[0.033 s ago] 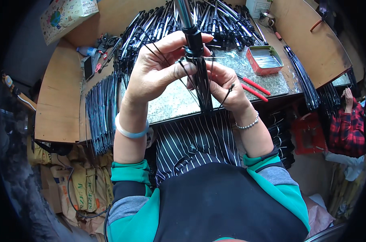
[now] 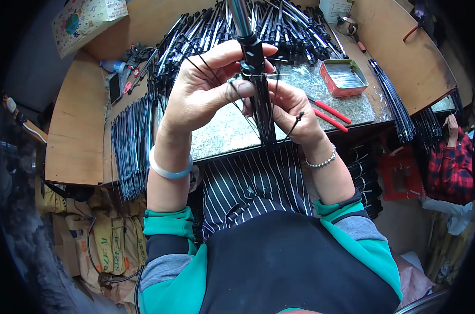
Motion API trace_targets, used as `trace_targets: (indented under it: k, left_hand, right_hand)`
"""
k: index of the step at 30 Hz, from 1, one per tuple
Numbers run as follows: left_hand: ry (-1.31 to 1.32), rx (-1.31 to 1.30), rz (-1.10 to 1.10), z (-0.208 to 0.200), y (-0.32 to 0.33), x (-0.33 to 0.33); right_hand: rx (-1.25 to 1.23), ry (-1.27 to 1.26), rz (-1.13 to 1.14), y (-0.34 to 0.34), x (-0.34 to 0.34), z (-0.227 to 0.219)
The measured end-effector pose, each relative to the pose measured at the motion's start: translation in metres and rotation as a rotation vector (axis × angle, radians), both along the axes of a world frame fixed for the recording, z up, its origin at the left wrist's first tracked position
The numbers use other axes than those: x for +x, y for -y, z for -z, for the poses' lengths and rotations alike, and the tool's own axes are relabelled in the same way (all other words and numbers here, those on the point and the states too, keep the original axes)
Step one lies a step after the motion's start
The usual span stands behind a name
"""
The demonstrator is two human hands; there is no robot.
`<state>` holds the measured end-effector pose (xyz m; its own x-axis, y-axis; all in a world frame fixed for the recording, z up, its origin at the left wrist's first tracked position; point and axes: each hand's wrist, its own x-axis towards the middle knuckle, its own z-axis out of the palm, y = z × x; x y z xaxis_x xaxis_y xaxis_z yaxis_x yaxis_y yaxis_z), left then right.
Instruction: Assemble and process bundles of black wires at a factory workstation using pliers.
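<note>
An umbrella frame (image 2: 253, 55) stands upright before me, its silver shaft (image 2: 239, 17) running up out of the top of the view. Thin black ribs (image 2: 264, 118) hang from its black hub, and a few splay out to the sides. My left hand (image 2: 203, 94) curls round the hub, with the thumb pressed against the ribs and the fingers partly behind the shaft. On the other side, my right hand (image 2: 293, 110) is closed with bent fingers on a rib beside the hub. A thin light wire crosses at the hub; its ends are hard to make out. Some fingertips are hidden.
Many umbrella shafts (image 2: 295, 31) lie heaped at the back. Bundled ribs hang over the left (image 2: 130, 149) and right (image 2: 391, 102) table edges. Red-handled pliers (image 2: 331, 116) and a red tin (image 2: 347, 89) of thin wires lie at right. Another person's red checked sleeve (image 2: 449, 172) shows far right.
</note>
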<state>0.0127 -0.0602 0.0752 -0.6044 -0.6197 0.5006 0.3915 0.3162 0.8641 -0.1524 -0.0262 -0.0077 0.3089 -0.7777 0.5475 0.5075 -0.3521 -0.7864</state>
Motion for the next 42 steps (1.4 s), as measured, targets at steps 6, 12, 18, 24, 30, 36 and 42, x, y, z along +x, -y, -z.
trace_targets:
  k: [6,12,18,24,30,36,42]
  left_hand:
    - [0.064,-0.111,0.013,-0.001,0.007,0.001]
    - [0.037,-0.158,-0.013,0.001,0.004,-0.004]
    - [0.106,-0.164,-0.034,-0.004,0.003,-0.004]
    - [0.048,-0.152,-0.025,-0.003,0.002,-0.010]
    - [0.069,-0.235,-0.093,-0.003,-0.002,-0.014]
    - [0.040,-0.217,-0.195,0.001,-0.010,-0.016]
    - [0.009,-0.279,-0.269,0.005,-0.013,-0.019]
  right_hand:
    - [0.026,0.074,0.022,-0.006,0.005,0.000]
    - [-0.178,-0.002,0.297,-0.018,0.009,0.009]
    - [-0.146,-0.140,0.424,-0.020,0.003,0.004]
    - [-0.161,-0.116,0.363,-0.017,0.000,0.009]
    - [-0.116,-0.035,0.409,-0.020,0.004,0.005]
    - [-0.204,-0.074,0.582,-0.019,0.008,0.007]
    - [-0.182,-0.133,0.656,-0.024,0.012,0.004]
